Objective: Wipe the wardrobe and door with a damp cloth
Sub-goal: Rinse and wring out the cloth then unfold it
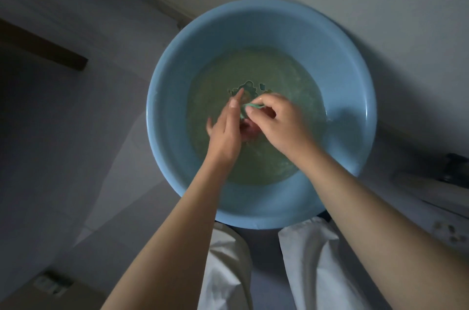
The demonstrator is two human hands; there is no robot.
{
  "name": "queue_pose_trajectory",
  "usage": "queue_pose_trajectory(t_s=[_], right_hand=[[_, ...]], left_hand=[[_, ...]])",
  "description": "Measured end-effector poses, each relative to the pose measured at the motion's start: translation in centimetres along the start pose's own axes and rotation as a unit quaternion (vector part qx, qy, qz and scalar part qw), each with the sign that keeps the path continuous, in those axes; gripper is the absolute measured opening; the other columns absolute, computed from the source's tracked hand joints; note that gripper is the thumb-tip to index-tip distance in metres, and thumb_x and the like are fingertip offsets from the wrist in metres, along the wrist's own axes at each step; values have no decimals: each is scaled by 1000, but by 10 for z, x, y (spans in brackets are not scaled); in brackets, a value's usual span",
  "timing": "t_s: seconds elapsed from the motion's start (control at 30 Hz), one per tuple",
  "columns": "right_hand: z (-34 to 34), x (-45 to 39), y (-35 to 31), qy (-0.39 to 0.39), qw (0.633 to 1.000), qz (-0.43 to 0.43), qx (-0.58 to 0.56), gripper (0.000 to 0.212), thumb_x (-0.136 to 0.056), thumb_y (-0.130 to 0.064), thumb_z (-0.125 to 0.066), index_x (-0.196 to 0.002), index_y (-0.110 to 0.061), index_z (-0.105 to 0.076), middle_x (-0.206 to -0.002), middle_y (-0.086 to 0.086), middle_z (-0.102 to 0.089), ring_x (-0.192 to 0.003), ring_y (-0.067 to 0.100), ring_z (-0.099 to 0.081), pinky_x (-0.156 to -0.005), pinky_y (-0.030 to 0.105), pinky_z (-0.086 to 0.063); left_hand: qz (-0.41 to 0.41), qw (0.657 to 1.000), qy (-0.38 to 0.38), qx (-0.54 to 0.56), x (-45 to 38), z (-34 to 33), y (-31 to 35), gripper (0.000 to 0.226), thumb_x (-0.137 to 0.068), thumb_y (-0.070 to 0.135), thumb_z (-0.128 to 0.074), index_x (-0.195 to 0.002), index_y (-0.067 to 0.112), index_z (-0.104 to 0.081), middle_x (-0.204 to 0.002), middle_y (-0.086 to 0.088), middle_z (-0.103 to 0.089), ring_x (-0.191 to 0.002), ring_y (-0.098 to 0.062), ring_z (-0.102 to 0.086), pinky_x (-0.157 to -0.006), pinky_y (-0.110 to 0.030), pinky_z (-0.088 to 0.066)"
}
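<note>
Over the blue basin [350, 76], her right hand [276, 123] pinches the green cloth [250, 106], left hand [224, 132] open-fingered; only wetting so far, wardrobe and door remain unwiped

Cloth [253, 105]: only a thin green edge shows at the middle of the basin [355, 76], the rest hidden under the hands and cloudy water [269, 68].
Left hand [224, 132]: fingers motion-blurred; grip cannot be told.
Right hand [278, 124]: fingertips hidden behind the cloth edge.
Pink patch [247, 128]: between the hands, identity unclear.
Dark object [455, 167]: right of the basin, cut by the frame edge, blurred.
Small box [53, 284]: below-left of the basin, dim, print unreadable.
Both forearms: cut by the bottom edge.
</note>
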State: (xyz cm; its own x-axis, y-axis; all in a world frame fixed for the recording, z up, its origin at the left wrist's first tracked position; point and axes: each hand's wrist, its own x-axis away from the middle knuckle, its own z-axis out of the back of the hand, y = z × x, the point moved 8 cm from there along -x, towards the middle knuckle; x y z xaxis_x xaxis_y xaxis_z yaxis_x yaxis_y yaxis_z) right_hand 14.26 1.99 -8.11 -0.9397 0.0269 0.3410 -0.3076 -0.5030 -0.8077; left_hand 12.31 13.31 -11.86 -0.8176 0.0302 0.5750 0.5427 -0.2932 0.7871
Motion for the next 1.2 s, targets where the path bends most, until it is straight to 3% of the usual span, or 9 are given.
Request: queue_pose_trajectory(t_s=[0.1,0.2,0.27,0.4,0.6,0.7,0.77,1.03,1.2], right_hand=[[15,2,-16,-2,990,-31,-136,11,-78,-31,-62,-76,-21,-65,-76,-1,-68,-77,14,-65,-78,27,-49],[27,0,-3,58,939,-119,-316,10,-77,-20,-59,-69,-16,-59,-58,-1,-66,-63,16,-66,-72,29,-48],[30,4,25,126,932,-200,-275,19,-82,-24,-57,-64,-19,-56,-56,-8,-61,-61,9,-60,-69,30,-46],[-13,3,64,84,909,-316,-259,44,-81,-52,-51,-83,-12,-70,-87,9,-73,-83,26,-69,-79,44,-56],[-77,2,65,-43,779,-411,-471,36,-83,-50,-42,-93,-20,-57,-90,2,-60,-85,20,-58,-66,30,-45],[-68,-8,66,34,784,-393,-479,33,-95,-29,-48,-107,-2,-63,-107,15,-67,-93,30,-66,-72,33,-50],[-59,-10,64,77,804,-353,-473,21,-98,-15,-47,-93,-5,-65,-90,16,-69,-73,26,-68,-65,32,-54],[-24,-8,38,160,923,-191,-292,11,-87,-35,-53,-95,-27,-54,-110,9,-67,-102,29,-65,-95,47,-49],[-15,-4,12,130,964,-90,-216,35,-90,-47,-48,-63,-25,-49,-65,-1,-55,-67,19,-57,-63,33,-46]], left_hand=[[52,994,-27,97,-6,-3,2,88,-76,85,-20,-104,19,-72,-92,-13,-72,-110,-34,-60,-106,-58,-33],[65,994,-15,91,-7,1,17,89,-79,80,-22,-87,4,-67,-72,-6,-66,-69,-24,-59,-75,-40,-46],[54,995,14,84,-7,3,26,65,-92,62,-25,-74,14,-65,-56,7,-58,-56,-15,-51,-64,-35,-41],[21,995,59,77,0,-3,37,23,-83,50,-46,-70,36,-59,-80,-2,-62,-75,-19,-55,-78,-42,-46],[-1,995,83,52,7,-8,36,9,-89,37,-56,-81,38,-53,-108,-11,-58,-88,-15,-62,-88,-45,-52],[-14,993,103,47,11,2,36,11,-94,20,-56,-92,30,-52,-112,-4,-49,-86,8,-53,-91,-20,-46],[-26,992,118,44,10,8,34,18,-95,13,-53,-109,25,-53,-118,-6,-49,-101,1,-52,-93,-16,-42],[40,984,132,114,3,20,24,31,-94,13,-52,-119,30,-59,-113,7,-64,-109,-12,-61,-98,-26,-47],[101,976,85,173,-2,12,26,22,-84,35,-50,-103,36,-62,-116,-3,-65,-106,-22,-61,-100,-48,-46]])
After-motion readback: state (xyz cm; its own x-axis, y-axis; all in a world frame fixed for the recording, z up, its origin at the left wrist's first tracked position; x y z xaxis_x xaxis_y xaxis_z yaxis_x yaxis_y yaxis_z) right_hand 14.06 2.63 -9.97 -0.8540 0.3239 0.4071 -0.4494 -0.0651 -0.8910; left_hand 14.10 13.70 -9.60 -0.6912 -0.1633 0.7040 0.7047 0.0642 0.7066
